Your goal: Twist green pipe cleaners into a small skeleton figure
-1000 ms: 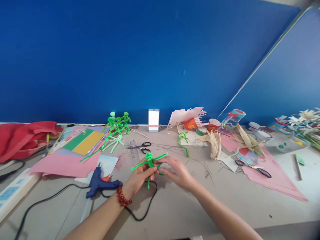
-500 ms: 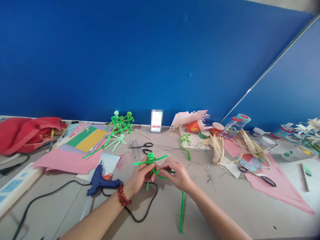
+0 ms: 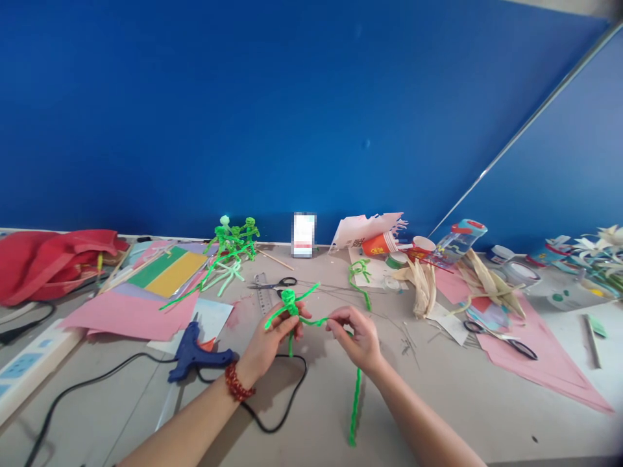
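Pinching a green pipe-cleaner skeleton (image 3: 291,303) at its waist, the left hand (image 3: 269,342) holds it above the table, near a glue gun (image 3: 197,357). The right hand (image 3: 354,340) closes narrowly on a green strand (image 3: 355,408) that runs from the figure and hangs down. Head, body and arms are formed; the strand's lower end is loose. Farther off stand three similar skeletons (image 3: 236,237). Far right, an orange paper cup (image 3: 377,244) and a clear bottle (image 3: 460,239) hold nothing that can be made out.
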{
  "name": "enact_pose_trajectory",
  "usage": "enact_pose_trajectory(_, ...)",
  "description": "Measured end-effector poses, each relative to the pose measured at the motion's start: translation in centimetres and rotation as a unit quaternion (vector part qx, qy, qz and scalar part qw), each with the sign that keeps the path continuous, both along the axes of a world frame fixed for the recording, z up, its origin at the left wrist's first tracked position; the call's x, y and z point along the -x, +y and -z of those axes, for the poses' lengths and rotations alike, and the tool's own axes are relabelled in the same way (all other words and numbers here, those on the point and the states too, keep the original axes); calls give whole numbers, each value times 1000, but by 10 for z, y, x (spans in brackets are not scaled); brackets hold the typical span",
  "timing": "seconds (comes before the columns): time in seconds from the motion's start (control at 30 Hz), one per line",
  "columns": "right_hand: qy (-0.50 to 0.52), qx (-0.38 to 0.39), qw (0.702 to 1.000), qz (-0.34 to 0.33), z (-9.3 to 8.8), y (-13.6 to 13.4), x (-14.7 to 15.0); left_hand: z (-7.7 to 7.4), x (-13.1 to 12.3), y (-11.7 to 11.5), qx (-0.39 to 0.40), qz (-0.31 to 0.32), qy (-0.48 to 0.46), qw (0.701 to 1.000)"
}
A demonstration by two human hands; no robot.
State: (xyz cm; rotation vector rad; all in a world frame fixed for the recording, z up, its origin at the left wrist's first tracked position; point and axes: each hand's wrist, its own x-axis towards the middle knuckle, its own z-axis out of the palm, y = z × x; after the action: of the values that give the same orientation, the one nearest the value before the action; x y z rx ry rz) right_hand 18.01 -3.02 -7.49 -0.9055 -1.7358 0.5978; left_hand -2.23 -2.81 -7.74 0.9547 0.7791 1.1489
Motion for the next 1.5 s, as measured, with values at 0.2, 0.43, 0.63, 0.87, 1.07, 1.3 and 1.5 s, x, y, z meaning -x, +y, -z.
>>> enact_pose_trajectory(0.2,31,39,999,0,7,5,1,-5,3,2,-49,-48,17,997)
enact_pose_trajectory(0.43,98,128,986,45,9,13,0,-14,9,0,-132,-175,257,941)
enact_pose_trajectory(0.63,130,163,975,72,14,19,-2,-18,15,7,-119,-211,265,934)
enact_pose_trajectory(0.87,140,159,975,64,13,17,-2,-17,8,9,41,-147,119,981)
enact_pose_trajectory(1.07,143,154,977,37,11,13,1,-22,6,6,75,-96,79,989)
enact_pose_trajectory(1.3,80,82,993,13,11,3,6,-12,4,0,84,-8,62,995)
enact_pose_trajectory(1.5,19,21,1000,5,5,-2,10,-8,-4,-5,97,47,-1,994)
